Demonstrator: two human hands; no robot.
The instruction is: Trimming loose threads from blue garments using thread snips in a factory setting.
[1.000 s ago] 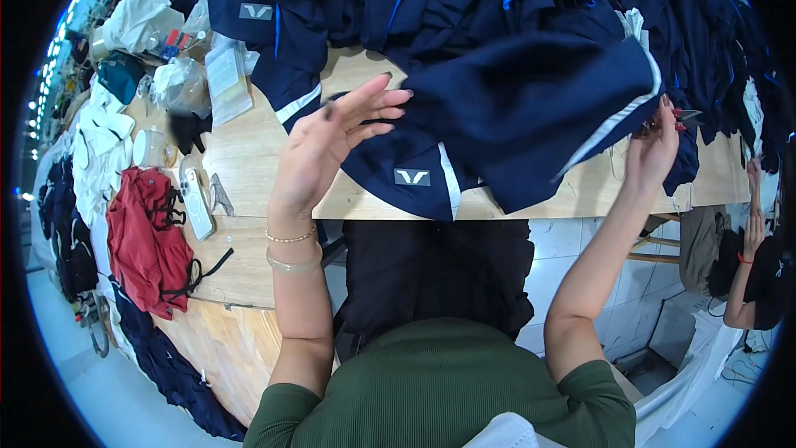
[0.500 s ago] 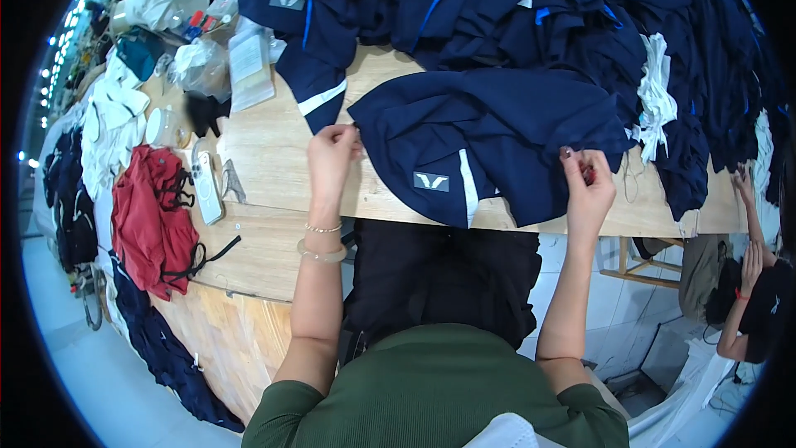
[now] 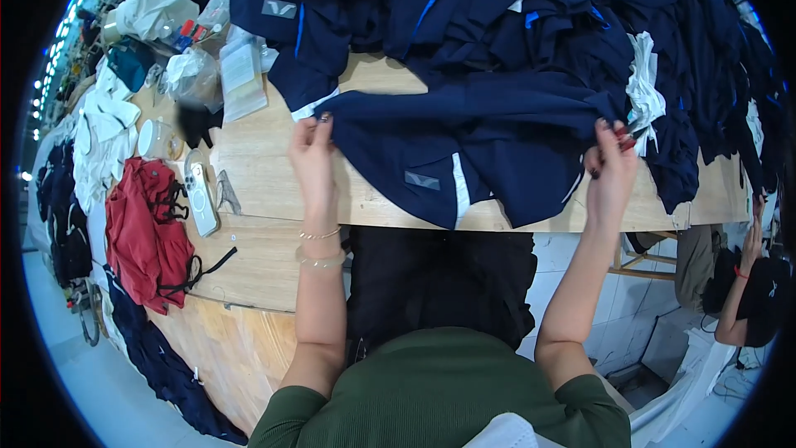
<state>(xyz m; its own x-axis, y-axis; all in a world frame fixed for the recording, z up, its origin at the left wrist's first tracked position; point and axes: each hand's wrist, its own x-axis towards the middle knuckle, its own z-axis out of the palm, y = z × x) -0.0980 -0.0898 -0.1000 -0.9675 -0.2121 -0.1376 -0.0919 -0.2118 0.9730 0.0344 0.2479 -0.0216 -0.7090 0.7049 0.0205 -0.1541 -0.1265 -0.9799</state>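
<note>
A navy garment (image 3: 514, 141) with a white stripe and a grey patch is stretched between my hands over the wooden table, its lower edge hanging near the table's front. My left hand (image 3: 313, 145) pinches its left corner between thumb and fingers. At the opposite end my right hand (image 3: 613, 153) is closed on the upper right edge. A small red thing (image 3: 625, 140) with a dark tip shows among the right fingers; its kind is unclear. Just beyond lies a heap of navy garments (image 3: 464, 17), one with a white-banded end close to my left fingertips.
On the left of the wooden table (image 3: 257, 241) lie a red garment (image 3: 149, 236), a white phone (image 3: 200, 197), a clear jar (image 3: 157, 139) and plastic bags (image 3: 192, 75). A white cloth bundle (image 3: 644, 91) sits right of the heap. Another person's hand (image 3: 751, 245) shows far right.
My hands have moved apart, the left slightly leftward and the right up and rightward. The garment's upper edge has been pulled straighter and wider between them.
</note>
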